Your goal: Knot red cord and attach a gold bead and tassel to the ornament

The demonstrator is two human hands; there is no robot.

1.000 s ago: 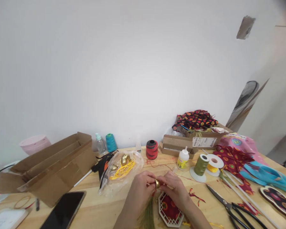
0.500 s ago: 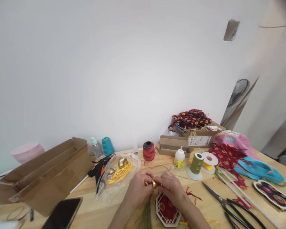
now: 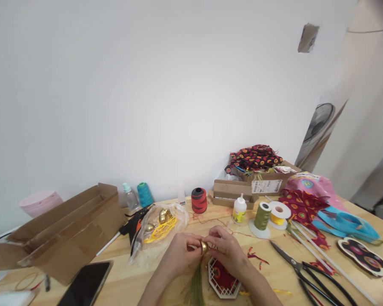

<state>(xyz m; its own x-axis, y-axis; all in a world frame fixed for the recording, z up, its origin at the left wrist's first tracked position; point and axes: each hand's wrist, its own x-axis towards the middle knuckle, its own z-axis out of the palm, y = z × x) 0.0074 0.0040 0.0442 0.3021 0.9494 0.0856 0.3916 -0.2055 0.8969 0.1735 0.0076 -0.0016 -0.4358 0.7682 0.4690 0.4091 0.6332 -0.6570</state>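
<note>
Both my hands meet low in the middle of the wooden table (image 3: pixel 121 276). My left hand (image 3: pixel 178 256) and my right hand (image 3: pixel 226 253) pinch a small gold bell-shaped cap (image 3: pixel 204 247) between their fingertips. A green tassel (image 3: pixel 195 285) hangs down from the cap under my left hand. A white octagonal frame with red patterned fabric (image 3: pixel 222 278) lies on the table just below my right hand.
A clear bag of gold bells and yellow cord (image 3: pixel 158 227), a glue gun (image 3: pixel 134 223), a long cardboard box (image 3: pixel 60 231) and a phone (image 3: pixel 84 284) lie left. A glue bottle (image 3: pixel 239 209), thread spools (image 3: pixel 262 216), scissors (image 3: pixel 301 267) and fabric scraps (image 3: pixel 303 206) lie right.
The view has shifted a little to the right and up. My hands stay together on the gold cap, fingers working at it slightly.
</note>
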